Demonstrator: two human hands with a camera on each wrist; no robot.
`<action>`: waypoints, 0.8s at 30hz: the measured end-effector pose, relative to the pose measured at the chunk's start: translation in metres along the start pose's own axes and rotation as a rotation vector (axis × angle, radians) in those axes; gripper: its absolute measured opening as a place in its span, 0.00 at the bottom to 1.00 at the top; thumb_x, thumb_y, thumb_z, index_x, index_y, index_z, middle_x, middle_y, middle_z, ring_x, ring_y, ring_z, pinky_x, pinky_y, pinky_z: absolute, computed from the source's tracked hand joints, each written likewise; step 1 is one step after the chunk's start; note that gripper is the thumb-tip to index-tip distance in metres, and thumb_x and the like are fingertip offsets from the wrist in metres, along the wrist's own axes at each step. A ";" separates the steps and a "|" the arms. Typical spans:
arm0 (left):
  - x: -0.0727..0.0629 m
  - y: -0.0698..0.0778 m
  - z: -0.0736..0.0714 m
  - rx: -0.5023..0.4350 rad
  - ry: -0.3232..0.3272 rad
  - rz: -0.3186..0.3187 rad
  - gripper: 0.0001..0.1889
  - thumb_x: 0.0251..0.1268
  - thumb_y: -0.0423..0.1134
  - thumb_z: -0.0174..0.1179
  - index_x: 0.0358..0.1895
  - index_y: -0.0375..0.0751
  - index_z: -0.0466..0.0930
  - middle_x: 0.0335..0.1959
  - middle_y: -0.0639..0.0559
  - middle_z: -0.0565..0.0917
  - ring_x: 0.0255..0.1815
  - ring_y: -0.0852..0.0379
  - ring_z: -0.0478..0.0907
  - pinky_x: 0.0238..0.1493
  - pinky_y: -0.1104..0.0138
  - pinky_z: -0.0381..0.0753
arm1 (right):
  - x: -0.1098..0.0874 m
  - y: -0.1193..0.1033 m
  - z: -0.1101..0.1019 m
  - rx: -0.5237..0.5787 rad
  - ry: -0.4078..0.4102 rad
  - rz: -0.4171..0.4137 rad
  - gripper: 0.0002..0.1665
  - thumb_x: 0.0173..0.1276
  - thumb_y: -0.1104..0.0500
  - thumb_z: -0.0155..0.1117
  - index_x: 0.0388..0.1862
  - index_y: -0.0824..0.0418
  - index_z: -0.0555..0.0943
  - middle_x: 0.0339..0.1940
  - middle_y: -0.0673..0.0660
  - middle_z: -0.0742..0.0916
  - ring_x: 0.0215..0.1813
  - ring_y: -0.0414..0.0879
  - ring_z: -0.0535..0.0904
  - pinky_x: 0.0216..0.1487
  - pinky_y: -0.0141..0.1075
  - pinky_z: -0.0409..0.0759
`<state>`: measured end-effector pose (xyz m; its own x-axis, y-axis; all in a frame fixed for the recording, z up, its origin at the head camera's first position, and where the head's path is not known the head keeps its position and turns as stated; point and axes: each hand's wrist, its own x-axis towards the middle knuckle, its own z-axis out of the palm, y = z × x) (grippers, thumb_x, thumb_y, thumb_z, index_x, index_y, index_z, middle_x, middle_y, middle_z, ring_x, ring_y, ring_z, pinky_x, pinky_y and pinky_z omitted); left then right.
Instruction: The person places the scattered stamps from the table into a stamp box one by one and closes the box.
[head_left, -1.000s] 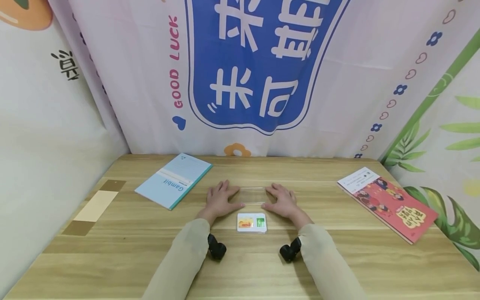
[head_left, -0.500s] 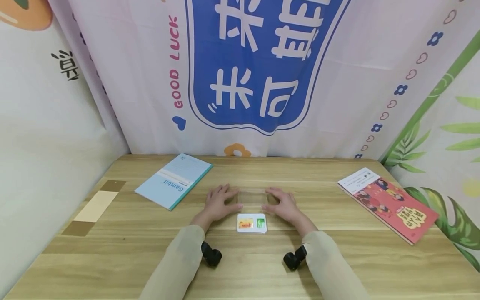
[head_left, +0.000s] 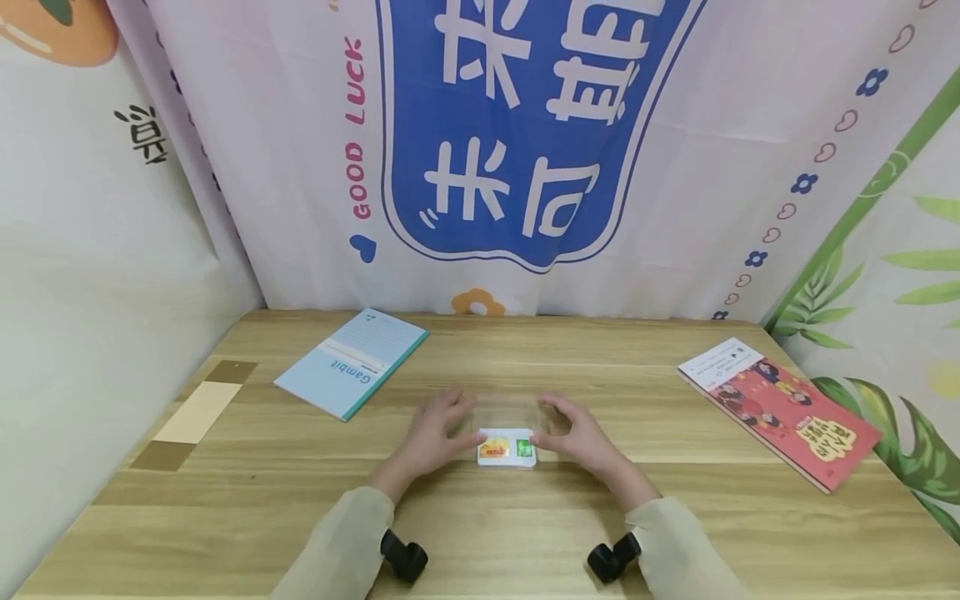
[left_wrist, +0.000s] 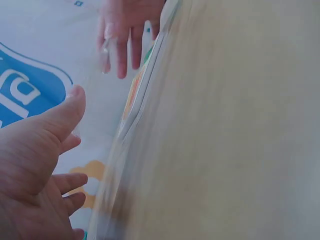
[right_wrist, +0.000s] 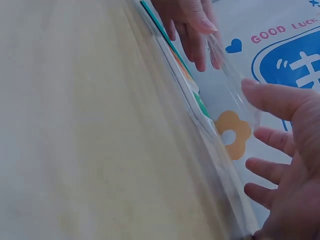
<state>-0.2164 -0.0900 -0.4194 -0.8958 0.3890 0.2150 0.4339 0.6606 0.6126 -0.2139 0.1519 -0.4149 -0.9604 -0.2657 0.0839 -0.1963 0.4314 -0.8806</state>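
Note:
Between my two hands is a thin, clear rectangular plastic cover, raised off the table and held by its short ends. My left hand pinches its left end with thumb and fingertips; my right hand does the same at the right end. Below the cover's near side lies a flat white stack with rounded corners, printed orange and green. In the right wrist view the clear cover spans from one thumb to the other, above the stack. Its exact outline is hard to see.
A light blue notebook lies back left on the wooden table. A red illustrated booklet lies at the right. Brown and cream strips mark the left side. A printed curtain hangs behind the table.
Both hands have lifted the clear cover off the table and drawn it toward the person, from behind the white stack to partly over it. The stack and the books stay put.

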 end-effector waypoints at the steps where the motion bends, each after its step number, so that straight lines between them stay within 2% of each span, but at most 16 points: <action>1: -0.003 0.001 0.001 0.008 0.007 0.008 0.33 0.52 0.54 0.57 0.59 0.40 0.65 0.61 0.36 0.60 0.62 0.41 0.49 0.56 0.43 0.40 | -0.002 0.001 0.001 -0.019 0.002 -0.010 0.38 0.45 0.55 0.70 0.56 0.62 0.69 0.60 0.59 0.68 0.62 0.55 0.56 0.59 0.51 0.50; 6: -0.014 0.004 0.005 0.012 0.018 0.017 0.32 0.50 0.55 0.57 0.58 0.42 0.67 0.62 0.37 0.57 0.64 0.41 0.46 0.55 0.42 0.38 | -0.013 0.007 0.005 -0.143 0.027 -0.073 0.36 0.43 0.53 0.71 0.53 0.61 0.71 0.58 0.59 0.70 0.61 0.56 0.59 0.59 0.54 0.39; 10: -0.021 0.005 0.010 0.011 0.012 -0.010 0.33 0.50 0.56 0.57 0.58 0.43 0.67 0.63 0.37 0.55 0.64 0.41 0.44 0.57 0.44 0.36 | -0.019 0.009 0.007 -0.207 0.043 -0.093 0.35 0.42 0.52 0.71 0.52 0.59 0.73 0.58 0.59 0.70 0.61 0.56 0.59 0.57 0.56 0.31; 15: -0.025 0.004 0.015 0.054 0.015 -0.040 0.33 0.48 0.58 0.58 0.57 0.45 0.68 0.63 0.37 0.54 0.64 0.42 0.44 0.57 0.46 0.34 | -0.021 0.010 0.008 -0.258 0.044 -0.094 0.36 0.41 0.51 0.72 0.52 0.58 0.73 0.59 0.59 0.69 0.62 0.55 0.57 0.57 0.56 0.30; 24: -0.026 0.007 0.015 0.124 0.016 -0.039 0.31 0.47 0.56 0.59 0.56 0.46 0.70 0.62 0.36 0.57 0.63 0.41 0.47 0.57 0.44 0.36 | -0.020 0.012 0.010 -0.375 0.042 -0.128 0.35 0.40 0.50 0.72 0.49 0.60 0.75 0.57 0.60 0.70 0.61 0.55 0.58 0.56 0.59 0.33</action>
<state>-0.1885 -0.0858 -0.4325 -0.9131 0.3520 0.2059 0.4067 0.7497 0.5221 -0.1948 0.1541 -0.4319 -0.9293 -0.3054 0.2077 -0.3659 0.6839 -0.6312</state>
